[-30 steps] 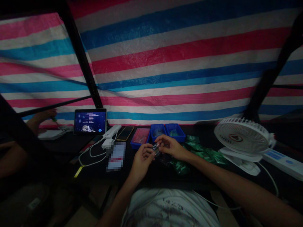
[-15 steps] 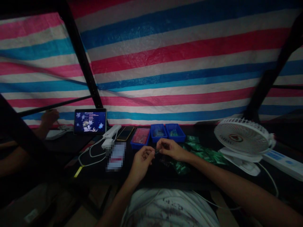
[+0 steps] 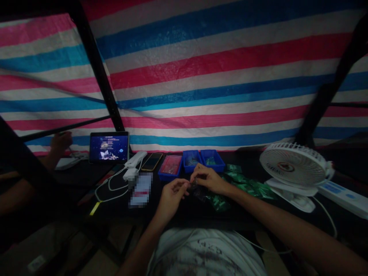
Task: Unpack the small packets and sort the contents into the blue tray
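Note:
Over the dark table my left hand (image 3: 174,193) and my right hand (image 3: 209,179) meet, fingertips nearly touching. Both are closed in a pinch around something small and dark that I cannot make out. Just beyond them stand a blue tray with pinkish packets (image 3: 170,165), a blue tray with clear small items (image 3: 192,161) and a blue tray with greenish contents (image 3: 212,161). Under and beside my right hand lie a dark clear bag (image 3: 200,194) and a green foil packet (image 3: 220,203). More green packets (image 3: 250,188) spread to the right.
A white fan (image 3: 293,165) stands at right, beside a white box (image 3: 343,197). On the left are a phone (image 3: 152,161), a white power strip (image 3: 135,161) with cables, a blurred-out sheet (image 3: 141,191) and a lit tablet (image 3: 109,147). Another person's hand (image 3: 61,141) is at far left.
My right hand has lifted slightly, and its fingers have shifted against the small thing. My left hand stays nearly in place. The picture on the tablet has changed.

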The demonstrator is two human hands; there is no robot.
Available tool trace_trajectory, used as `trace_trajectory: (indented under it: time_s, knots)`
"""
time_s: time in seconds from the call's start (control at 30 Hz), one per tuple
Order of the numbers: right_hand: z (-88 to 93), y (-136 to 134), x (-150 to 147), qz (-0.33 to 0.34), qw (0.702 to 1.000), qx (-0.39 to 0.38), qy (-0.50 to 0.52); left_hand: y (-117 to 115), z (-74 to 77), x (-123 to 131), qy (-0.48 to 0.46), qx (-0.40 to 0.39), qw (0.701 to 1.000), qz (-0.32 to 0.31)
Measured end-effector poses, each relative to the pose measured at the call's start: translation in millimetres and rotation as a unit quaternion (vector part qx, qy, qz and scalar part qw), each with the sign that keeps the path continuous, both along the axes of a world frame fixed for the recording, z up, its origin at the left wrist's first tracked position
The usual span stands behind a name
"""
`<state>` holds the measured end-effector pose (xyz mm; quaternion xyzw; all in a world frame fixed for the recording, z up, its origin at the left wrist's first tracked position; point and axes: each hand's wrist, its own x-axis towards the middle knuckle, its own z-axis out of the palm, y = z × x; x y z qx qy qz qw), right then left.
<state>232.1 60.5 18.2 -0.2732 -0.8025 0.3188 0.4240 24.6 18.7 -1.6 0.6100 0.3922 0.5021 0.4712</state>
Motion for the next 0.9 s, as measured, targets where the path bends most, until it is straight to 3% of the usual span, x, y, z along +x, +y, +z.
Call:
trace_trajectory:
  time_s: [0.13,0.3,0.4,0.7,0.9]
  knots:
    - [2.6,-3.4,-0.1,0.011,1.000,-0.009,0.003,0.9,-1.7,-2.1,0.018,0.011,1.000,0.002]
    - [-0.5,-4.4,-2.0,0.030,0.994,-0.098,0.043,2.3,-2.6,-3.5,0.020,0.040,0.999,0.011]
    - [-3.2,-2.8,-3.0,0.024,0.993,-0.105,0.052,2.7,-3.5,-3.4,0.011,0.047,0.999,0.016]
    - [-0.8,-1.0,2.2,-0.056,0.998,0.024,-0.014,3.2,-4.1,-2.6,0.005,0.035,0.999,0.024]
    - [3.5,0.2,8.5,-0.157,0.975,0.149,-0.040,4.6,-8.7,-1.5,0.007,0.034,0.999,0.019]
